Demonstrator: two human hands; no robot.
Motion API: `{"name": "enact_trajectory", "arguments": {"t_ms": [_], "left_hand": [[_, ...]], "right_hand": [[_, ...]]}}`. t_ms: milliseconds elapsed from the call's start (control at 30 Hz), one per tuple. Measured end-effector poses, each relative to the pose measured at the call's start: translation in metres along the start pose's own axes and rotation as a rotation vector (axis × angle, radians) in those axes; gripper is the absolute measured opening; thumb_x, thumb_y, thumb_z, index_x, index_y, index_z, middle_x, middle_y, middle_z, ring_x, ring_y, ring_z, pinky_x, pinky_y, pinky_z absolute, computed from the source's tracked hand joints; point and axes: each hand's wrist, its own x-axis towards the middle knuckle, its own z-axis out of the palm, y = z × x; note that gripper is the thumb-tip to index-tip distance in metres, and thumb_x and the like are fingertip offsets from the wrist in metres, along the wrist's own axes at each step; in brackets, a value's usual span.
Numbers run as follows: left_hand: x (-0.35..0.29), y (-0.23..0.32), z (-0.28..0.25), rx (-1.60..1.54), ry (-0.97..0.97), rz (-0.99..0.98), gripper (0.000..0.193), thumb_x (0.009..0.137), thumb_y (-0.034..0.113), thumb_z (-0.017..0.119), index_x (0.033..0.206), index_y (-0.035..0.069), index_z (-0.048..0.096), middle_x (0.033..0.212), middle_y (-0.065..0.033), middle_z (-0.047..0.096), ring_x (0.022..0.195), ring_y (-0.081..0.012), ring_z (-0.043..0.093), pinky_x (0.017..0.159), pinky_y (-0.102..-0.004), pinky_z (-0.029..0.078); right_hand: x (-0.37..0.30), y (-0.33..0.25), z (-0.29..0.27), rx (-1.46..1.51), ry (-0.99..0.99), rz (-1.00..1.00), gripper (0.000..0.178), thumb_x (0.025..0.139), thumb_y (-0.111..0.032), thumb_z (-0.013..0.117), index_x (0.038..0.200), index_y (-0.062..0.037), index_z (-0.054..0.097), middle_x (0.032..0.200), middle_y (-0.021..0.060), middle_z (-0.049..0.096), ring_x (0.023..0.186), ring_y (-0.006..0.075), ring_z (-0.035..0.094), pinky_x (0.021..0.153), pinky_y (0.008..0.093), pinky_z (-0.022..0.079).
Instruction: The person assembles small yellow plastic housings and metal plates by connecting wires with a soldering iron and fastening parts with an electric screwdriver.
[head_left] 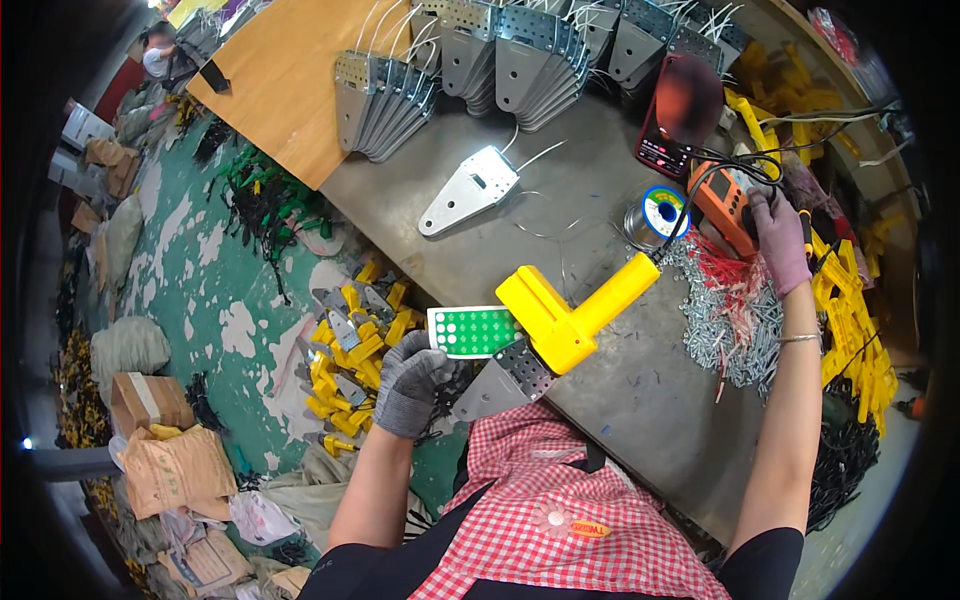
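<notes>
My left hand (413,385), in a grey knit glove, pinches the corner of a white sheet of green round stickers (474,331). The sheet's right end meets a yellow plastic tool (570,320) with a long handle and a perforated grey metal plate (503,383); it lies at the table's near edge. My right hand (782,240), in a pinkish-purple glove, is closed beside an orange handheld meter (724,208). Its fingertips are around something dark that I cannot make out. A single metal plate with white wires (468,190) lies farther back on the table.
Stacked metal plates (540,70) line the table's back. A solder spool (660,214), a phone (678,118) and a pile of screws (735,330) are around the meter. Yellow parts (855,330) heap up at right; more (355,350) are below the table's left edge.
</notes>
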Motion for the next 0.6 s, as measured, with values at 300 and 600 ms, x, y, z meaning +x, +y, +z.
{"name": "enact_trajectory", "arguments": {"t_ms": [300,600], "left_hand": [[-0.027,0.012,0.018,0.128,0.001,0.037,0.033,0.083,0.011,0.073,0.113,-0.002,0.07,0.098,-0.0062,0.073,0.082,-0.0118,0.066,0.076,-0.025,0.052],[-0.04,0.013,0.049,0.434,0.057,0.214,0.021,0.09,0.001,0.07,0.11,-0.004,0.07,0.098,-0.0051,0.073,0.084,-0.0084,0.065,0.077,-0.0249,0.054]], "right_hand": [[-0.152,-0.178,0.006,0.2,-0.411,-0.03,0.013,0.086,-0.014,0.07,0.092,-0.0032,0.069,0.083,0.0159,0.071,0.072,0.0321,0.069,0.069,0.0385,0.055],[-0.2,-0.23,0.123,0.236,-0.566,-0.313,0.009,0.087,-0.014,0.067,0.09,-0.0049,0.067,0.074,0.0151,0.068,0.068,0.0341,0.069,0.063,0.0423,0.056]]}}
